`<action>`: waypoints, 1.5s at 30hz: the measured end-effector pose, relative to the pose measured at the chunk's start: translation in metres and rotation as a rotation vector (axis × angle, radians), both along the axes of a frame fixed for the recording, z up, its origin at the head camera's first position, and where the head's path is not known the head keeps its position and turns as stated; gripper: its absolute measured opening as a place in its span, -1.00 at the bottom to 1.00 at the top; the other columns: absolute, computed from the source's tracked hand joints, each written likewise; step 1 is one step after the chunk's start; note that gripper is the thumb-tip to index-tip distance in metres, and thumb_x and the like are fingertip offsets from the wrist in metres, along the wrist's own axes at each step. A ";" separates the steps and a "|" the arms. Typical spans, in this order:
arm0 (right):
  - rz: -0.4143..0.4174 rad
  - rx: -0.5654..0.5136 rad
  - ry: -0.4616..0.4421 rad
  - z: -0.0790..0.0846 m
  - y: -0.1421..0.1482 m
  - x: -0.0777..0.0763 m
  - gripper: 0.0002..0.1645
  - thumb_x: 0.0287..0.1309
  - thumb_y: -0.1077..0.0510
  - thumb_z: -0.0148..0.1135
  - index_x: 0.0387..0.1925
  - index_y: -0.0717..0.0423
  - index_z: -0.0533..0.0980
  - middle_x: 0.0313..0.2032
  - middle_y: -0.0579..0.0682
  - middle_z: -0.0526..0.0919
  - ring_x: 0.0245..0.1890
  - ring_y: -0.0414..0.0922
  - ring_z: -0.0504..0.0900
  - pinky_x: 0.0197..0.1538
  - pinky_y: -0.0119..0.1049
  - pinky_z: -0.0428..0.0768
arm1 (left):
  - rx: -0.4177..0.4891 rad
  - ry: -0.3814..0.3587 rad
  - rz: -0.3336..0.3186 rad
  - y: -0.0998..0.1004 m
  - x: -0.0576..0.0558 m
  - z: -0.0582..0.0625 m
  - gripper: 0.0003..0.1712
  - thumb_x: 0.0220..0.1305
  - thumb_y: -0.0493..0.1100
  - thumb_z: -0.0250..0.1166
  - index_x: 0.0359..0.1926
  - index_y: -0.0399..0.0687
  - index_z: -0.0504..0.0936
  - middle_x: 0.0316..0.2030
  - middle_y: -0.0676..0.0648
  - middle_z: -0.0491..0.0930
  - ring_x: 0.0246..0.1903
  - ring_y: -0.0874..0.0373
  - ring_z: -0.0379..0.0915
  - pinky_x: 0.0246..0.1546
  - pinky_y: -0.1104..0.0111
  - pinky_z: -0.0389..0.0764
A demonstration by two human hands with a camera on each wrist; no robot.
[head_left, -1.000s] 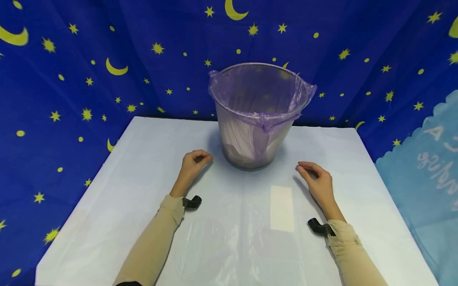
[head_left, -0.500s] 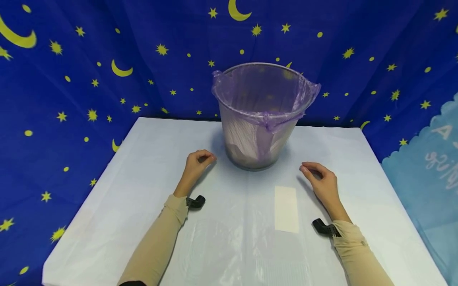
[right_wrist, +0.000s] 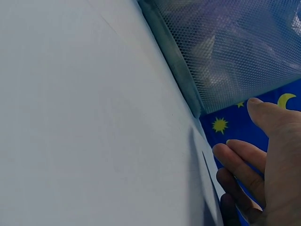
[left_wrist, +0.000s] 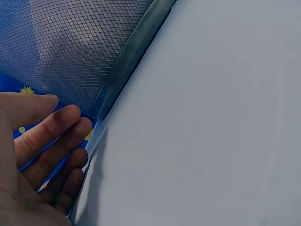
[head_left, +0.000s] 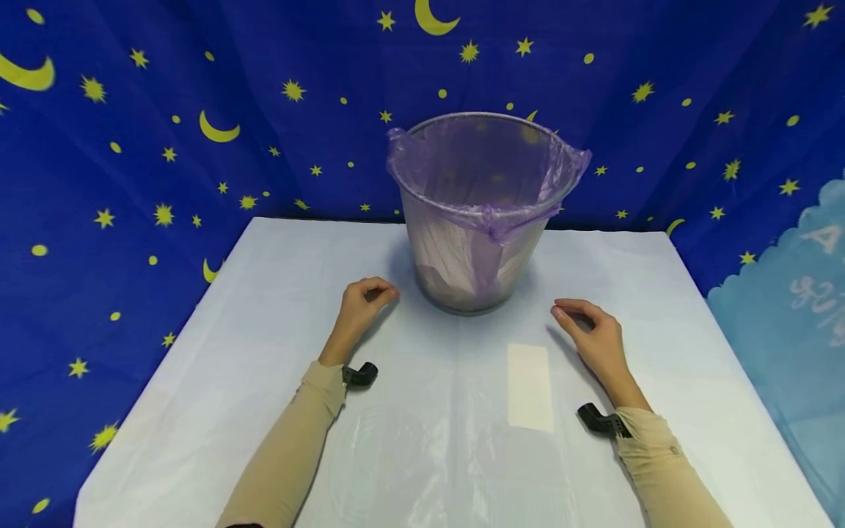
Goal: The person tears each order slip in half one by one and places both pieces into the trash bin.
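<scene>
A round mesh waste bin (head_left: 439, 249) stands upright at the back of the white table, also seen close up in both wrist views. A thin purple bag (head_left: 488, 220) lines it, folded over the rim and bunched into a knot at the front. To the bin's left my left hand (head_left: 359, 304) rests at the table with loosely bent fingers, holding nothing. On the other side, my right hand (head_left: 594, 334) lies with relaxed fingers and also holds nothing. Both wrist views show a gap between thumb and fingers. Neither hand touches the bin.
A pale rectangular patch (head_left: 529, 387) lies on the table (head_left: 277, 271) between the arms. Clear plastic sheeting covers the front middle. A blue curtain (head_left: 317, 51) with stars and moons hangs behind, and a light blue panel (head_left: 779, 293) stands at the right.
The head view shifts slightly. Hands and bin stay where they are.
</scene>
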State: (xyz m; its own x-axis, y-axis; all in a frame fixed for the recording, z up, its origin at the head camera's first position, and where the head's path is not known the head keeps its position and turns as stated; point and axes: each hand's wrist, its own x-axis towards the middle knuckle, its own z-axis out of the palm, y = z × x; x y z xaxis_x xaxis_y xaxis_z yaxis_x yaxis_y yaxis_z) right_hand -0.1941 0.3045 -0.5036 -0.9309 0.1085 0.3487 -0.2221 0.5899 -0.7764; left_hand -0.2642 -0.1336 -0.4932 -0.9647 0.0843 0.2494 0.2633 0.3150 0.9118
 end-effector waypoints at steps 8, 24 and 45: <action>-0.014 0.034 -0.023 0.002 0.000 0.003 -0.65 0.38 -0.11 0.40 0.07 -0.07 0.74 0.04 -0.03 0.80 0.02 -0.53 0.57 0.23 -0.59 0.36 | -0.030 0.005 0.006 0.001 0.001 -0.001 -0.86 0.33 -0.22 0.47 -0.26 -0.25 0.80 -0.20 -0.24 0.76 -0.18 0.08 0.58 0.01 0.34 0.51; -0.009 0.072 -0.042 0.005 0.004 0.007 -0.64 0.36 -0.13 0.43 0.10 -0.13 0.74 0.03 -0.06 0.80 0.10 -0.47 0.57 0.29 -0.52 0.32 | -0.003 0.035 -0.015 0.007 0.002 -0.003 -0.83 0.34 -0.24 0.47 -0.23 -0.32 0.79 -0.19 -0.28 0.77 -0.16 -0.02 0.61 0.00 0.36 0.53; 0.048 0.122 -0.021 0.002 -0.007 0.006 -0.62 0.34 -0.11 0.45 0.11 -0.11 0.72 0.03 -0.12 0.80 0.21 -0.02 0.62 0.31 -0.45 0.33 | -0.057 0.043 -0.021 0.005 0.005 -0.002 -0.89 0.34 -0.23 0.47 -0.26 -0.21 0.82 -0.22 -0.21 0.77 -0.19 0.10 0.58 -0.04 0.38 0.53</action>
